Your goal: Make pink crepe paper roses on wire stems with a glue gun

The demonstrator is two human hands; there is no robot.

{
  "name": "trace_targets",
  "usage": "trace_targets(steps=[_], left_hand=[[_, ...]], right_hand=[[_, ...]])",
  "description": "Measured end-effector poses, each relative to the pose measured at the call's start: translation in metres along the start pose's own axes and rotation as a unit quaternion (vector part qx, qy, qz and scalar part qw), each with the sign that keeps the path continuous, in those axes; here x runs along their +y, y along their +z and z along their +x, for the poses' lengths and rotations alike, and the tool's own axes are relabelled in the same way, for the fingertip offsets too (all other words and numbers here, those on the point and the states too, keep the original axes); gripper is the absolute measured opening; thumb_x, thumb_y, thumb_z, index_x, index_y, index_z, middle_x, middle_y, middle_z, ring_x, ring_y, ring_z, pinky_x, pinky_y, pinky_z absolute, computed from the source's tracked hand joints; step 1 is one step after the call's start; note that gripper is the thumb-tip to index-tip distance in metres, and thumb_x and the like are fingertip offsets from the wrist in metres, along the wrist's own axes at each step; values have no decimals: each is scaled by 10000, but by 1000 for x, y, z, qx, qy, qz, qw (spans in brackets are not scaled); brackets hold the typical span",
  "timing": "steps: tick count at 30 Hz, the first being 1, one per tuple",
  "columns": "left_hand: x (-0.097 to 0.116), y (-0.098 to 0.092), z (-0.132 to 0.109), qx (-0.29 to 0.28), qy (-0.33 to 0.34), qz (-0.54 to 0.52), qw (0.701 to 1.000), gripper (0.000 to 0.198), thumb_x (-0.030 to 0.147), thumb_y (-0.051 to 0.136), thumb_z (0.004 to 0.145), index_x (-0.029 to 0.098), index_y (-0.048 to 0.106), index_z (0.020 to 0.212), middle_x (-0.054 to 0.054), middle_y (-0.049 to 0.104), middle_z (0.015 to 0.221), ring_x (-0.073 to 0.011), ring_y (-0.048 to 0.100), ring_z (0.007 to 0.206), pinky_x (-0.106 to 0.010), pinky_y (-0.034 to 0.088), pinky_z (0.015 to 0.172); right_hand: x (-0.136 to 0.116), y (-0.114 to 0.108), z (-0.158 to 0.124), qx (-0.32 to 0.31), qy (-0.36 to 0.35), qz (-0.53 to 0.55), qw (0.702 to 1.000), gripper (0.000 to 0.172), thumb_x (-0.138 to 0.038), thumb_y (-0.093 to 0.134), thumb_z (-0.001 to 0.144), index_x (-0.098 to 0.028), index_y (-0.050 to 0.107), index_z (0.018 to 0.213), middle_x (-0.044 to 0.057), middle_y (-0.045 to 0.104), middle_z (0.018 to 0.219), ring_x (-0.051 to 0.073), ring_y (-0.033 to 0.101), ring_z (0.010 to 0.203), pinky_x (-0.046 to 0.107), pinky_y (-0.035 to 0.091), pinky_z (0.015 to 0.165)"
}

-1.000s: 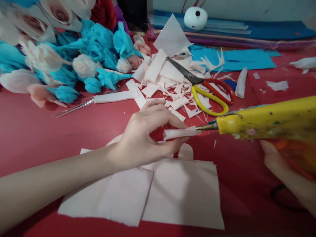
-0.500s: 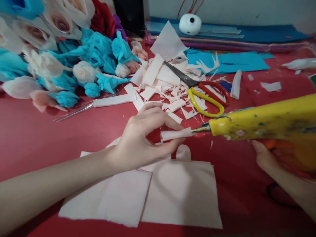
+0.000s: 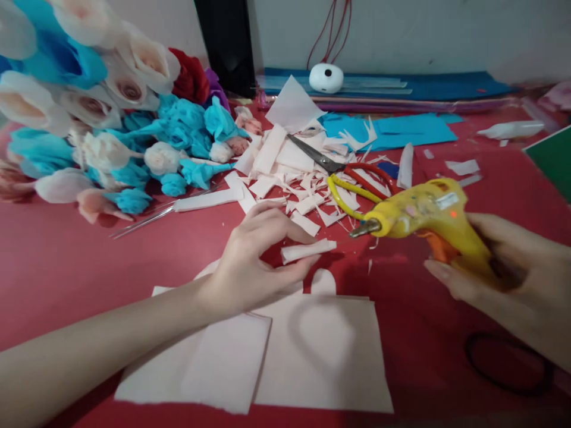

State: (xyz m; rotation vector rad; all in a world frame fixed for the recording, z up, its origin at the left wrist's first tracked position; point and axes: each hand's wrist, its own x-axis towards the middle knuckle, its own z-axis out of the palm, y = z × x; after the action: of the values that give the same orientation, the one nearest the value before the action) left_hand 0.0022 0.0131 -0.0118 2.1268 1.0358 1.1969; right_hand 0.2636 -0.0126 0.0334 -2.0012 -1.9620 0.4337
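Between the thumb and fingers of my left hand (image 3: 267,252) is a small rolled piece of pale pink crepe paper (image 3: 307,251). My right hand (image 3: 504,267) grips a yellow glue gun (image 3: 419,208) by its handle, the thumb below the orange trigger (image 3: 439,246). The gun's metal nozzle points left, a short gap from the roll's right end, and a thin strand seems to run between them. Under my left hand and forearm lie pale paper sheets (image 3: 321,351), with a rounded paper piece (image 3: 323,282) at their far edge.
Scissors (image 3: 336,166) with red and yellow handles rest on pale paper scraps (image 3: 307,199). Blue and white paper flowers (image 3: 178,128) crowd the back left, near metal tweezers (image 3: 143,221). A blue paper strip (image 3: 405,132) and a white case (image 3: 326,78) are at the back.
The glue gun has drawn back from the paper roll and turned, so more of its body and my right hand show. My left hand keeps its pinch. The camera view has shifted slightly.
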Motion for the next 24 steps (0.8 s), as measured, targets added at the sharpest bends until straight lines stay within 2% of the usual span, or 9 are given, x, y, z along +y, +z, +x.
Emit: trace_targets(steps=[2, 4, 6, 8, 12, 15, 17, 20, 24], left_hand=[[0, 1, 0, -2, -1, 2, 1000, 98, 119, 646, 682, 187, 596, 733, -1, 652, 654, -132, 591, 604, -428, 471, 825], [1, 1, 0, -7, -3, 3, 1000, 105, 108, 641, 680, 183, 602, 742, 0, 656, 651, -126, 588, 595, -434, 467, 835], [3, 1, 1, -5, -3, 5, 1000, 97, 107, 633, 683, 183, 603, 737, 4, 653, 638, -122, 580, 576, -441, 463, 840], [4, 1, 1, 4, 0, 7, 1000, 82, 116, 632, 685, 182, 601, 722, 5, 646, 621, -123, 575, 565, -442, 465, 827], [6, 1, 2, 9, 11, 12, 1000, 65, 151, 652, 692, 186, 605, 719, 2, 651, 618, -127, 564, 550, -405, 472, 740], [6, 1, 1, 6, 16, 12, 1000, 66, 155, 660, 698, 187, 606, 720, 5, 647, 618, -123, 558, 548, -397, 462, 742], [6, 1, 1, 3, 16, 15, 1000, 70, 144, 652, 704, 193, 618, 741, 9, 642, 619, -119, 554, 545, -399, 457, 757], [6, 2, 1, 3, 14, 17, 1000, 83, 144, 637, 709, 202, 632, 768, 13, 637, 619, -118, 552, 540, -404, 458, 769], [6, 3, 0, 16, 12, 12, 1000, 76, 142, 634, 693, 201, 615, 738, 14, 640, 612, -124, 569, 552, -408, 469, 786]], right_hand=[[-2, -4, 6, -27, 3, 26, 999, 468, -652, 519, 646, -211, 524, 803, -8, 507, 556, 128, 457, 440, 268, 391, 416], [-1, -7, 10, -50, 36, 63, 996, 494, -687, 470, 675, -195, 503, 710, -6, 476, 495, 127, 448, 422, 262, 376, 405], [2, -10, 12, -62, 73, 94, 991, 523, -704, 438, 702, -187, 493, 655, 6, 492, 499, 119, 452, 421, 247, 356, 397], [7, -15, 15, -49, 103, 104, 988, 554, -730, 420, 706, -185, 497, 647, 15, 523, 535, 116, 467, 444, 240, 356, 415], [27, -28, 24, -26, 161, 8, 987, 673, -840, 336, 638, -198, 529, 693, 38, 588, 636, 162, 542, 552, 295, 406, 527], [45, -36, 33, -39, 177, -134, 974, 678, -807, 242, 715, -203, 545, 767, 64, 598, 687, 182, 554, 596, 329, 406, 588], [56, -36, 39, -50, 188, -201, 960, 676, -754, 207, 769, -178, 554, 840, 102, 585, 665, 192, 537, 562, 340, 391, 568], [66, -30, 46, -55, 187, -228, 954, 630, -669, 232, 813, -143, 567, 902, 145, 587, 683, 207, 539, 562, 339, 359, 536], [74, -18, 48, -52, 154, -255, 953, 566, -630, 270, 818, -173, 585, 928, 168, 609, 822, 229, 568, 665, 337, 318, 537]])
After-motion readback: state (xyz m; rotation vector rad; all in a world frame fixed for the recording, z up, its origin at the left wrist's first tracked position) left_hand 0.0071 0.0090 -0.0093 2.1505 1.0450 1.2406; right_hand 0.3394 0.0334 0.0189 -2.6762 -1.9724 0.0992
